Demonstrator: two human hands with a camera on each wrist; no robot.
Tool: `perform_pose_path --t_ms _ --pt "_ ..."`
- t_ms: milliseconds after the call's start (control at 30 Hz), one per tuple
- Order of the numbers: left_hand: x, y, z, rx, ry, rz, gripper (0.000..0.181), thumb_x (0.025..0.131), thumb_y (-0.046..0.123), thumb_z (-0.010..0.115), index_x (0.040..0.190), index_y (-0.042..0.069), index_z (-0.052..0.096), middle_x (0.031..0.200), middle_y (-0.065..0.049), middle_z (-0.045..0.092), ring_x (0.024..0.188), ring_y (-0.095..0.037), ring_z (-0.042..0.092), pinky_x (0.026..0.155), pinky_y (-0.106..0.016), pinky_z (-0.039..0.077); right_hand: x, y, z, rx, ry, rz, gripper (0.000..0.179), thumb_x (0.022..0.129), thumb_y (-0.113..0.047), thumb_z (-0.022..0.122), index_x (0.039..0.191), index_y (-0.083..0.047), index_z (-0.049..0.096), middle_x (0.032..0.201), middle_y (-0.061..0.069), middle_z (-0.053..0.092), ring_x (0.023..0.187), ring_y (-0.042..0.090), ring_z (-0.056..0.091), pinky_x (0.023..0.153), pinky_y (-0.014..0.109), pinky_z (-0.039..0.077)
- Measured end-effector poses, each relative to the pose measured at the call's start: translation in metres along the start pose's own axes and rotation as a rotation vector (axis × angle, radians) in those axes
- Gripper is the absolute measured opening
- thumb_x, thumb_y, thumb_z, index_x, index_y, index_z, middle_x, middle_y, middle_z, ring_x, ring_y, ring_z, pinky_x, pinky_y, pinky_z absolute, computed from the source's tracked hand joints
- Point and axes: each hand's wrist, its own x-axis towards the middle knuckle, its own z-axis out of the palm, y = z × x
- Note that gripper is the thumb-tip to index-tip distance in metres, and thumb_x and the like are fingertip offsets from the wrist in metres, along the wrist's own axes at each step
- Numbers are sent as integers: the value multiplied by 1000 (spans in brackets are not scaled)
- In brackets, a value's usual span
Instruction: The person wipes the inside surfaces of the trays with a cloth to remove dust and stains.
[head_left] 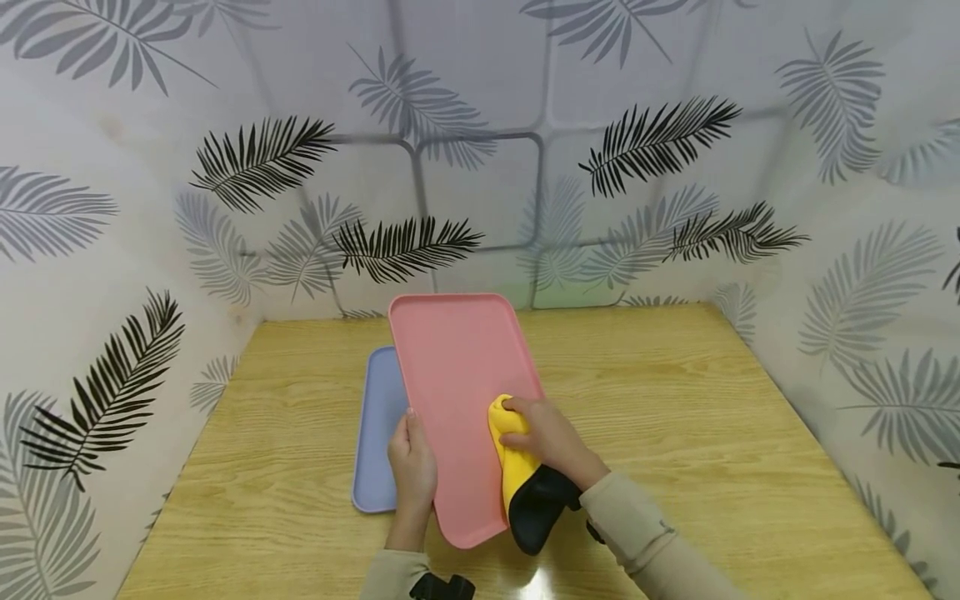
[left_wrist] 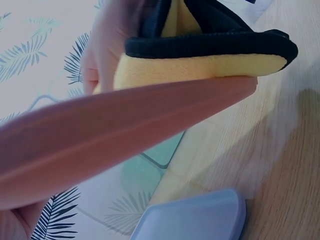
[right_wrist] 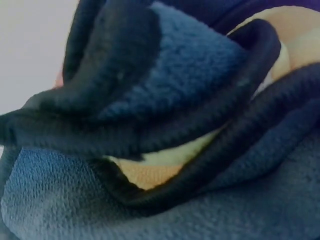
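A pink rectangular tray [head_left: 457, 358] is held up at a tilt over the table. My left hand [head_left: 414, 462] grips its left edge, thumb on the upper face. Bunched in my right hand [head_left: 551, 437] is a yellow and black cloth [head_left: 517, 467], which lies against the tray's right side. In the left wrist view the tray [left_wrist: 125, 125] appears edge-on, with the yellow cloth [left_wrist: 175, 70] and its black border on top. Dark folds of the cloth [right_wrist: 175, 75] fill most of the right wrist view, hiding the right fingers there.
A blue tray [head_left: 375, 458] lies on the wooden table [head_left: 660, 417], partly covered by the pink one in the head view. Leaf-patterned covering [head_left: 480, 192] surrounds the table at the back and sides.
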Motion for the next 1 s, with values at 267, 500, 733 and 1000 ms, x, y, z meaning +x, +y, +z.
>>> perform_pose_path --t_ms 267,500,733,1000 --pt "-1 2 2 10 5 -18 37 98 15 33 72 -6 50 62 -3 43 60 -13 42 52 -25 38 0 -21 2 19 -8 -31 42 76 -15 71 112 4 56 106 17 59 91 28 55 81 39 42" --pt "-3 11 5 26 10 -26 35 98 9 33 66 -3 44 60 0 37 57 -12 38 51 -23 35 0 -39 8 -25 -10 -30 44 77 -18 70 112 2 53 101 14 58 80 22 50 73 35 43" --pt "-6 14 5 16 6 -39 36 98 10 33 67 -5 44 60 1 30 56 -12 35 52 -23 31 -3 -60 14 -16 10 -119 39 80 -18 66 110 1 53 95 13 58 74 20 50 66 31 43" --pt "-5 -1 8 -69 -2 -77 40 98 20 34 71 -6 48 61 -3 42 50 -9 43 46 -20 38 -5 -78 16 -22 6 -227 30 82 -12 57 109 2 55 98 15 58 78 21 52 68 30 44"
